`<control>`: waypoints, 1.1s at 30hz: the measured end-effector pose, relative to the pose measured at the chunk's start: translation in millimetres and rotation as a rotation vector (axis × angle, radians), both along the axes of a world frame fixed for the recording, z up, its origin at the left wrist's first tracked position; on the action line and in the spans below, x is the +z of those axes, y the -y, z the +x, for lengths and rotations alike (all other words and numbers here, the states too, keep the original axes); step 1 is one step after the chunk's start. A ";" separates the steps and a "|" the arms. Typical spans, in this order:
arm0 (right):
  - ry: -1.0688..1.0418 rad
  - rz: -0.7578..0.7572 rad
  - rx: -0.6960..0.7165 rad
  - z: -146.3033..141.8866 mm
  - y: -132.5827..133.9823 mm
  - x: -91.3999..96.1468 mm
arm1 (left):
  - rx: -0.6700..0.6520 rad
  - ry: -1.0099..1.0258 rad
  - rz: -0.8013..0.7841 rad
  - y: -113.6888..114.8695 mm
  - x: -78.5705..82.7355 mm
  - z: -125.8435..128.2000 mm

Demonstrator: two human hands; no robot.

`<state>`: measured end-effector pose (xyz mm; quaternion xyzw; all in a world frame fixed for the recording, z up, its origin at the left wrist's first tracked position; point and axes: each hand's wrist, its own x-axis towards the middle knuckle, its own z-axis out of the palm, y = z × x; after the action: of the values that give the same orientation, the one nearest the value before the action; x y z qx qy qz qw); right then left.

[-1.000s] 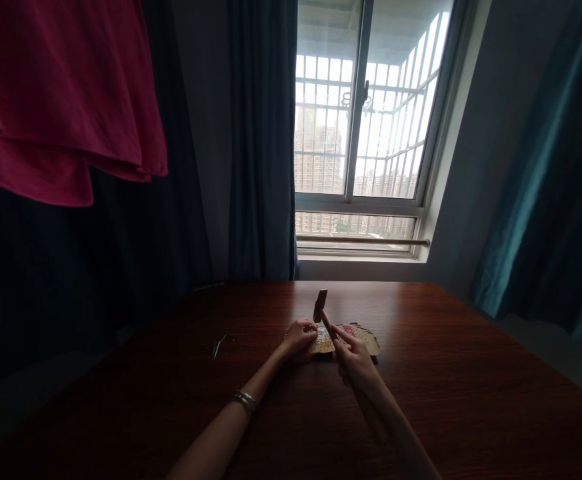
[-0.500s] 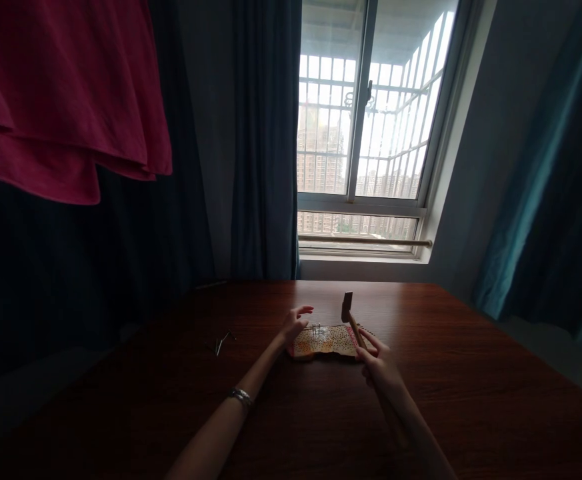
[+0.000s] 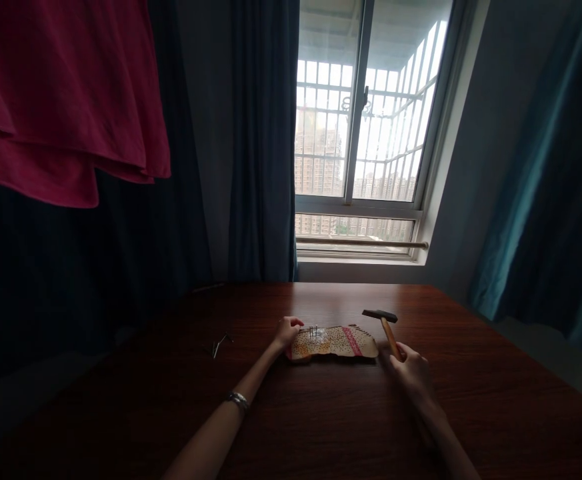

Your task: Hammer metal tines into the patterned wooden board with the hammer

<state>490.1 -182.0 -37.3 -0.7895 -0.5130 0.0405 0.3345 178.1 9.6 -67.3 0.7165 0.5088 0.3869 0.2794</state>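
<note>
My right hand (image 3: pixel 413 373) is wrapped round the wooden handle of a hammer (image 3: pixel 389 333), whose dark head is raised off the right end of a flat, speckled board (image 3: pixel 338 343). The board is pale with dark dots, a pink band and an orange patch, and its front edge is wavy. Several thin nails (image 3: pixel 313 331) stand upright in its left half. At the board's left end is my left hand (image 3: pixel 287 331), its fingers curled over the back corner. A silver bracelet (image 3: pixel 238 400) circles my left wrist.
More loose nails (image 3: pixel 217 348) lie on the brown wooden table (image 3: pixel 321 427), left of the board. Behind the table are a barred window (image 3: pixel 355 133) and blue curtains (image 3: pixel 263 167). A pink cloth (image 3: pixel 71 100) hangs at the upper left.
The hammer has swung right, away from above the board, and its head has turned sideways. My left hand has lowered onto the board's left end, its fingers now curled in.
</note>
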 end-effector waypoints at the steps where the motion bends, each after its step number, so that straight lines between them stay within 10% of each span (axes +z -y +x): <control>1: 0.014 -0.026 -0.014 5.3 0.4 -1.4 | -0.003 0.000 0.008 0.1 -0.9 0.3; 33: 0.269 -0.172 0.109 9.0 15.8 -15.5 | 0.041 -0.015 0.090 8.0 -5.0 1.4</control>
<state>499.0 -197.7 -52.7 -0.7845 -0.5898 -0.0040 0.1915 179.5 1.6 -72.4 0.7206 0.5077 0.4094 0.2352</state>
